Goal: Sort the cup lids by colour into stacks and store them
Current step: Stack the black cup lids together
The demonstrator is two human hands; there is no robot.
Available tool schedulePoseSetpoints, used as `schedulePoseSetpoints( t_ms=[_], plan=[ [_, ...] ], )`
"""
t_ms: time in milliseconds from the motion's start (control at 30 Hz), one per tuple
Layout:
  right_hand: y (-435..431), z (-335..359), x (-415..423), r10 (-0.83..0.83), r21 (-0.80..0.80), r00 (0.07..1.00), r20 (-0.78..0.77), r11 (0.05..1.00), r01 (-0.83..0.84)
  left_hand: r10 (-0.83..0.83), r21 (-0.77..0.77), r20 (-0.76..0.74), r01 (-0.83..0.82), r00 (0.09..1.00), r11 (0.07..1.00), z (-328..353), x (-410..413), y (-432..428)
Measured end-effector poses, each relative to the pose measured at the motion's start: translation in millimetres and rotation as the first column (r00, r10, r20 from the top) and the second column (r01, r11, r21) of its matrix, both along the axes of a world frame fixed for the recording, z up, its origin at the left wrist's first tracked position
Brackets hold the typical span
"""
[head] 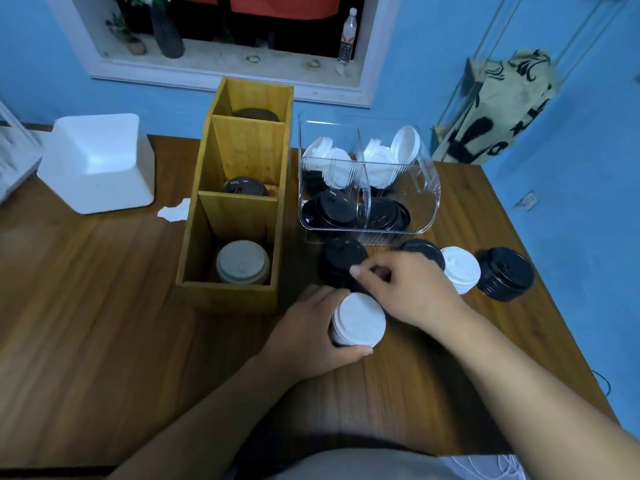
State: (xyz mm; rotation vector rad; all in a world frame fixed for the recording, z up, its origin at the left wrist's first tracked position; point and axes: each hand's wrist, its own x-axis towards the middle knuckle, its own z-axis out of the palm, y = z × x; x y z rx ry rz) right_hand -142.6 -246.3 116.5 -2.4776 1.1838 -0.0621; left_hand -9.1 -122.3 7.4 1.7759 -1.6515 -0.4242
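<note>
My left hand (308, 336) grips a stack of white lids (359, 319) turned flat side up, just in front of the wooden box. My right hand (405, 289) reaches over a black lid stack (341, 259) with thumb and forefinger pinched at its near edge; what they hold is hidden. Another black lid (424, 251), a white lid stack (462, 270) and a tall black stack (505, 273) sit to the right. The wooden three-compartment box (227, 289) holds white lids (242, 261) in front and dark lids (246, 187) in the middle.
A clear divided bin (424, 199) behind the loose lids holds mixed white and black lids. A white plastic container (97, 164) stands at the table's left rear, with a torn white scrap (173, 211) near it. The blue wall borders the table's right edge.
</note>
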Motion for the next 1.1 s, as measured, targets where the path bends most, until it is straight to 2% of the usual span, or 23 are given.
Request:
schedulePoseSetpoints(
  t_ms=[67,133,200,300,433,567,633,767,833,967,1100],
  plan=[
    [-21.4,9.1,18.9,0.045,-0.033,0.993,0.111,0.999,-0.042,0.037,0.013,0.024,-0.037,0.999,0.999,1.4,1.1,2.0],
    [-44.0,13.1,45.7,0.116,-0.094,0.987,0.109,0.990,-0.106,0.068,0.016,0.024,-0.068,0.997,0.998,1.7,1.9,4.5],
    [-63.5,16.1,75.5,0.161,-0.126,0.986,0.041,0.980,-0.155,0.095,0.028,0.012,-0.096,0.995,0.995,2.4,3.6,8.1],
    [-79.5,24.2,114.9,0.166,-0.094,0.973,-0.161,0.979,-0.183,0.114,0.039,0.005,-0.114,0.994,0.993,1.6,6.9,14.1],
    [-81.7,31.7,147.5,0.160,-0.001,0.894,-0.418,0.984,-0.177,0.110,0.059,-0.018,-0.109,0.994,0.992,3.7,9.0,16.5],
    [-89.6,22.3,156.2,0.160,0.028,0.871,-0.465,0.986,-0.166,0.038,0.044,0.002,-0.038,0.999,0.998,6.9,11.0,16.4],
    [-92.6,18.8,152.8,0.163,-0.054,0.886,-0.434,0.977,-0.206,0.008,0.044,0.022,-0.009,1.000,0.999,7.9,11.7,16.0],
    [-86.4,29.2,129.9,0.154,-0.142,0.965,-0.211,0.972,-0.186,-0.049,0.048,0.062,0.046,0.997,0.998,8.0,11.9,15.4],
    [-75.7,39.4,106.0,0.145,-0.119,0.985,-0.096,0.981,-0.156,-0.075,0.053,0.059,0.072,0.995,0.996,8.4,12.7,15.8],
    [-41.0,43.2,29.6,0.082,-0.019,0.994,0.069,0.997,-0.081,-0.077,0.070,-0.043,0.080,0.996,0.994,8.8,15.0,16.0],
    [-0.9,14.4,-50.5,-0.024,0.063,0.997,0.071,0.998,0.019,-0.024,0.063,-0.131,0.032,0.991,0.997,6.3,15.8,14.2]
  ],
)
